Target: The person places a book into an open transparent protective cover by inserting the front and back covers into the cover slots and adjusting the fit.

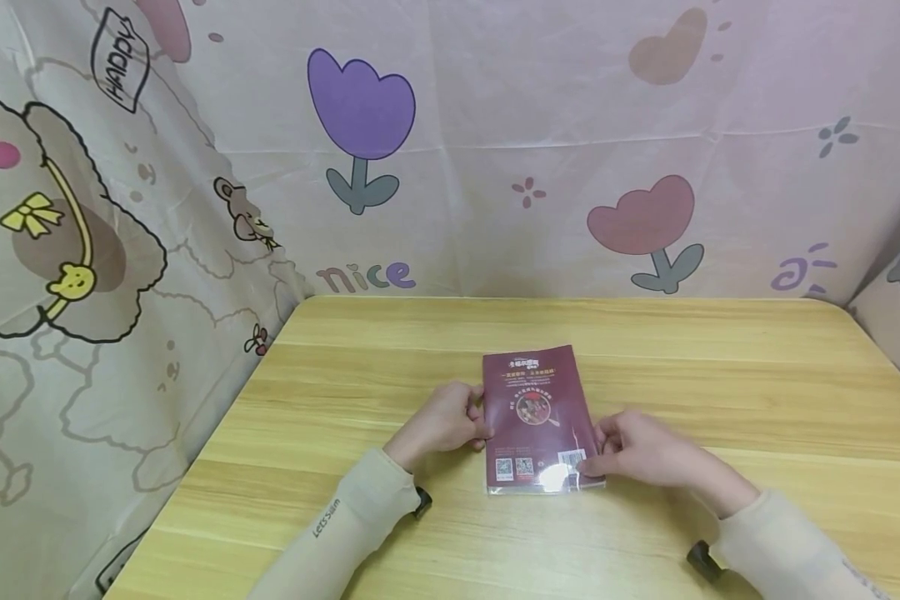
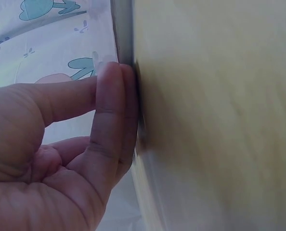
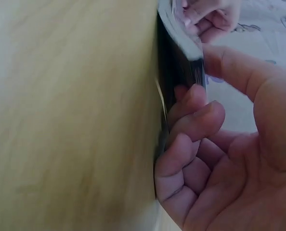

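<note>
A maroon book (image 1: 513, 433) with a glossy cover lies near the middle of the wooden table, its barcode side facing up. My left hand (image 1: 453, 415) holds its left edge, thumb against the cover's side. In the left wrist view the left hand's fingers (image 2: 107, 120) bend at the book's edge and mostly hide it. At the lower right corner, my right hand (image 1: 645, 450) grips the book with the thumb on top. The right wrist view shows its curled fingers (image 3: 196, 120) under the book (image 3: 181, 38), whose corner is lifted off the table.
The wooden table (image 1: 307, 400) surrounds the book. Behind it hangs a printed cloth (image 1: 480, 225) with tulips and lettering, and another printed cloth (image 1: 187, 275) drapes along the left side. Dark wrist devices (image 1: 703, 562) sit under both sleeves.
</note>
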